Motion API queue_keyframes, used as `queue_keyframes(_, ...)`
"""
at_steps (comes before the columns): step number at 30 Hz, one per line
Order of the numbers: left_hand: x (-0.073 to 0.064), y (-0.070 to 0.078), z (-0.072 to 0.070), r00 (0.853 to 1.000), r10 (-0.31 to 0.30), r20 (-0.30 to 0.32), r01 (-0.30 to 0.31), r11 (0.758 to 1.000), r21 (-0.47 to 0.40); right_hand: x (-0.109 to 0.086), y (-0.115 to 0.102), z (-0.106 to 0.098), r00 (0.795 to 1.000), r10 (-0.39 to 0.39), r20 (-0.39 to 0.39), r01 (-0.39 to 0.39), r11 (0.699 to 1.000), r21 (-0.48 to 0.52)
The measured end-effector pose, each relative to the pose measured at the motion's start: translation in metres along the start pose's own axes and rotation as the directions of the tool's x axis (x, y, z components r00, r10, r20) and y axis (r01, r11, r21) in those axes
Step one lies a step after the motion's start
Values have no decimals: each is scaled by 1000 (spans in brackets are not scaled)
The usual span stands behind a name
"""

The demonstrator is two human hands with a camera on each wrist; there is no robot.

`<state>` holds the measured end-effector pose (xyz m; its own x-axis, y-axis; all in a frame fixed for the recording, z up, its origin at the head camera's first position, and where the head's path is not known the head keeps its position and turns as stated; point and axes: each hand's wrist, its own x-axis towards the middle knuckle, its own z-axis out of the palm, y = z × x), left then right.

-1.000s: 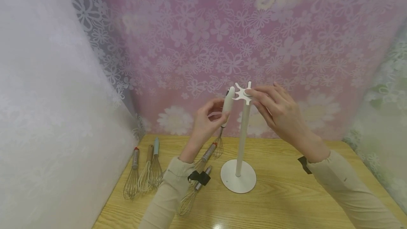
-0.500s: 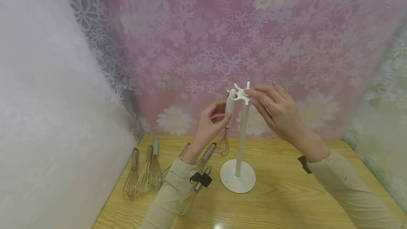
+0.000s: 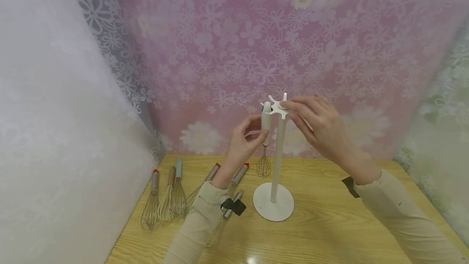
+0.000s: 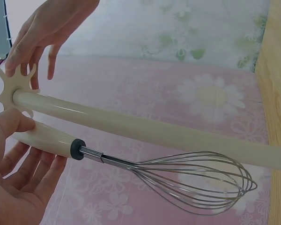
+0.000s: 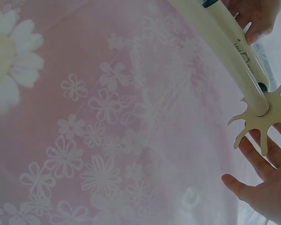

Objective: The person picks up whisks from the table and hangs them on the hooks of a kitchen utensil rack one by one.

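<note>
A whisk [image 3: 266, 127] with a cream handle and wire balloon hangs upright, wires down, left of a white utensil stand [image 3: 277, 158]. My left hand [image 3: 242, 141] pinches the handle between thumb and fingers. The handle's top end is right at one of the hooks of the stand's star-shaped top [image 3: 278, 110]. In the right wrist view, a dark loop shows between handle end and hooks. My right hand [image 3: 320, 123] rests its fingertips on the hub of that top, its thumb apart from the hooks. The left wrist view shows the whisk [image 4: 51, 139] beside the pole [image 4: 122, 122].
Several whisks lie on the wooden table [image 3: 322, 215] to the left, among them one with a blue handle [image 3: 178, 168] and one with a brown handle [image 3: 171, 175]. Others lie partly hidden behind the left sleeve [image 3: 199, 223]. A pink flowered cloth [image 3: 220, 52] stands behind.
The whisk has swung from a slant to upright, and its handle end has come in against the hook. My left hand has shifted slightly right; the right hand stays on the stand.
</note>
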<state>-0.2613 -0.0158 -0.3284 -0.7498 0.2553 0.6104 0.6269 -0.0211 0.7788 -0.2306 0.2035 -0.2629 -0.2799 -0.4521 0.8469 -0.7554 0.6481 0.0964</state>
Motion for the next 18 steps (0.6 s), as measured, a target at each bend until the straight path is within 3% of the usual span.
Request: queue_keyframes(18,-2,-2,-2,999,29,-25,-29,1000,12,0,0,-4,999,27,19,-27,999,40)
